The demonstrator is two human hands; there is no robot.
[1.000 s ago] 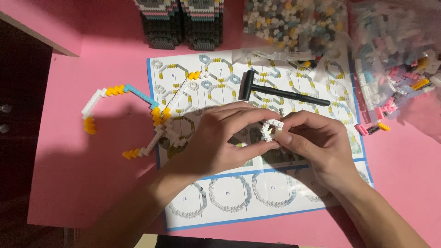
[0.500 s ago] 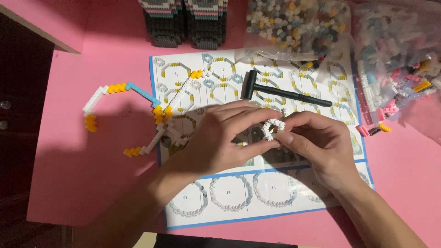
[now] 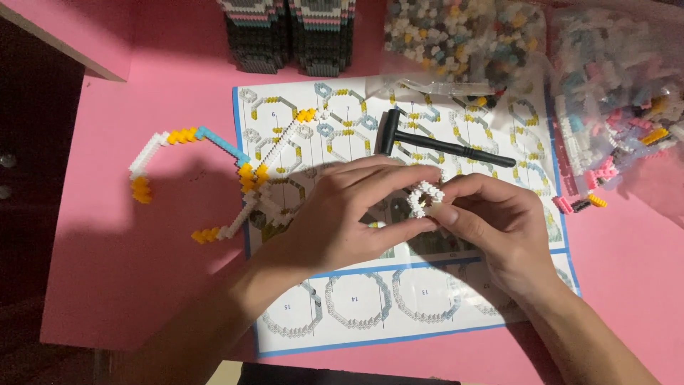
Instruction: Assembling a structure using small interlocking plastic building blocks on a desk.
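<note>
- Grip first: both hands meet at the middle of the frame, the left hand [image 3: 342, 221] and the right hand [image 3: 495, 221] pinching one small white ring [image 3: 425, 198] of tiny bricks between thumbs and fingertips.
- Compared with a second ago, the hands have hardly moved; the ring sits at the same spot, held just above the sheet, and the fingers have only shifted slightly on it. I judge this to be a slow pressing or fitting of bricks rather than a change of step.
- Worktop [image 3: 171, 107]: pink, filling most of the frame, unchanged.
- Sheet [image 3: 342, 335]: a printed instruction sheet with a blue border, lying flat under both hands, with drawn rings along its lower edge. It has not slid.
- Bags [image 3: 613, 85]: clear bags of loose coloured bricks at the upper right, untouched.
- Dark stacks [image 3: 299, 36]: two blocks of built layers at the top centre, beside the bags.
- Frame piece [image 3: 206, 178]: a thin built outline of white, yellow and blue bricks at the left, partly on the sheet and reaching under the left hand's fingers, in the same place as before.
- Hammer [image 3: 442, 146]: a small black hammer lying on the sheet just above the hands, not touched.
- Loose bricks [image 3: 581, 203]: a few pink and yellow ones at the sheet's right edge.
</note>
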